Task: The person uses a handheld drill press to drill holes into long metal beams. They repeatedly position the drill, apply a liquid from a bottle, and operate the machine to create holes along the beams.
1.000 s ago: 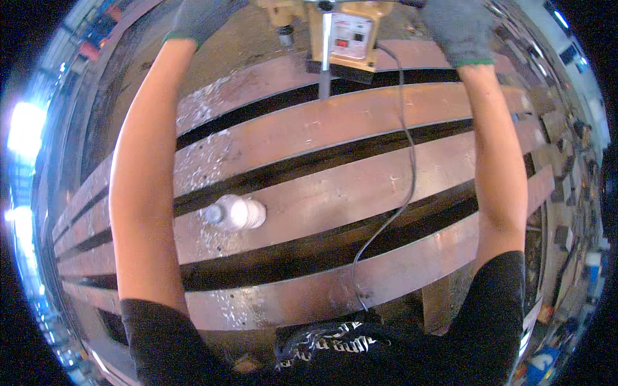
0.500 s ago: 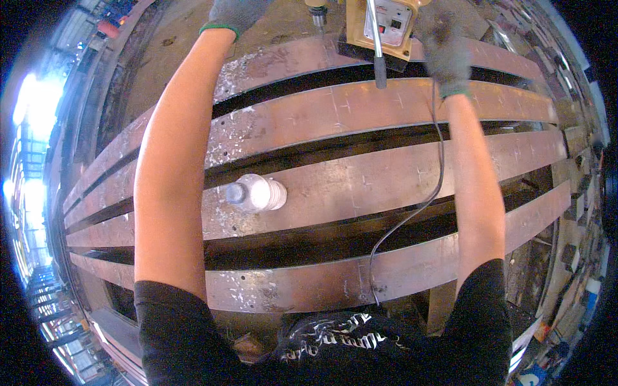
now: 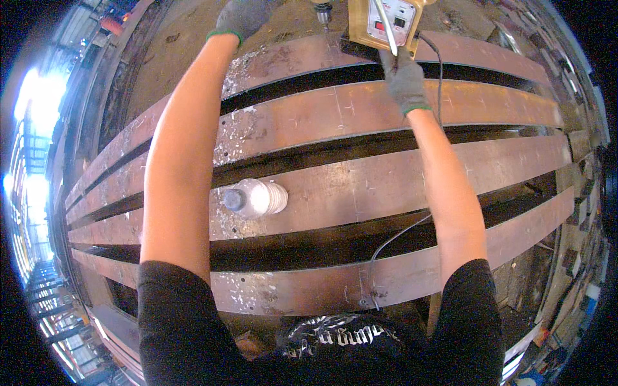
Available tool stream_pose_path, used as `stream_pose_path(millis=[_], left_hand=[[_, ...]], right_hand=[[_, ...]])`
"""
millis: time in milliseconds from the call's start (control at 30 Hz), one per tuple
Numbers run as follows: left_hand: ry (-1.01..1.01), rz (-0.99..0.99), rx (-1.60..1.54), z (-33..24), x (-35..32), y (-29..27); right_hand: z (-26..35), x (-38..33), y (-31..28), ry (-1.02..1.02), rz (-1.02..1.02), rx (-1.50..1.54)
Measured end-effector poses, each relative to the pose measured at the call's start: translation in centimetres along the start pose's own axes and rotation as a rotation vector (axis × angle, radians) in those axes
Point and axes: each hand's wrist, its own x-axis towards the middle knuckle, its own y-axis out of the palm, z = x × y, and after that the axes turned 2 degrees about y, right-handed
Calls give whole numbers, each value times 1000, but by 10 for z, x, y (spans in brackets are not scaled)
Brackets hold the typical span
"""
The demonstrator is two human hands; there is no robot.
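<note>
right hand point(image 3: 407, 82): fingers curled round lever point(image 3: 385, 26) | left hand point(image 3: 246, 17): fingers past upper edge, grip can't be told | yellow drill point(image 3: 398, 35): on farthest steel bar point(image 3: 473, 55) | risk: right forearm point(image 3: 450, 186), over cable point(image 3: 440, 77), might snag it, jolting drill

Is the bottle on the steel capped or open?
Capped: a grey-blue cap covers the neck of the bottle, at its left end in the picture. How full it is, I cannot tell.

Bottle point(image 3: 262, 197) on one beam point(image 3: 335, 190), machine point(image 3: 407, 29) ahead to its right, cable point(image 3: 440, 83) across other beams point(image 3: 496, 103)
</note>
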Motion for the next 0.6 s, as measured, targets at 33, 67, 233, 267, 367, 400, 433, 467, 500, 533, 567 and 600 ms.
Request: stream_pose_path(millis=[33, 67, 233, 267, 367, 400, 433, 467, 500, 533, 567, 600], left_hand=[[-38, 12, -39, -11, -9, 5], [-77, 21, -79, -20, -17, 8], [-134, 22, -127, -61, -31, 2], [-140, -11, -127, -65, -31, -1], [-149, 69, -48, -58, -22, -9], [-153, 63, -64, -50, -15, -4], [-163, 65, -70, -34, -9, 5], [-166, 63, -83, -29, -2, 9], [-197, 108, -95, -26, 1, 14], [-225, 156, -106, -24, 3, 16], [-255, 204, -116, -23, 5, 17], [-229, 239, -93, -21, 2, 19]], right_hand=[[-9, 5, -11, 5, 23, -18], [-17, 12, -26, 7, 45, -38], [-47, 42, -58, -222, -91, -83], [-45, 42, -57, -184, -73, -118], [-39, 33, -41, -137, -44, -61], [-36, 29, -34, -131, -42, -16], [-25, 23, -26, -94, -53, -52], [-15, 15, -19, -51, -70, -94], [-6, 8, -16, -7, -87, -135], [0, 6, -19, -17, -77, -149], [1, 8, -24, -39, -62, -140], [2, 11, -31, -64, -46, -128]])
